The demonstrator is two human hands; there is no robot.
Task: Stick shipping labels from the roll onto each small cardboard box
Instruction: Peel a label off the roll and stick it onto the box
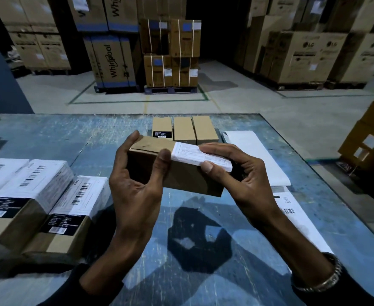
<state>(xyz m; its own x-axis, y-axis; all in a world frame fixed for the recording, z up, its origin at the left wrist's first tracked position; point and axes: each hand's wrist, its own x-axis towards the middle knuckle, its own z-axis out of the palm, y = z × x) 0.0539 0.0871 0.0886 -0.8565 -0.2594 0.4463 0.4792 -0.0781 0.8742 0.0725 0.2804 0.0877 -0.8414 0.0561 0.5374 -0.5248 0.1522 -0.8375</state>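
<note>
The small cardboard box (159,164) hung above the blue table (258,228), the left hand (135,186) clamped round its left end. The right hand (245,173) pinched the white label (194,155) folded over its top right edge. Labelled boxes (49,195) crowded near left, three boxes (183,129) far, label strip (258,155) right

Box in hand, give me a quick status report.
Left hand grips box, held above table. Right hand pinches label onto its end. Nothing in the way.
</note>
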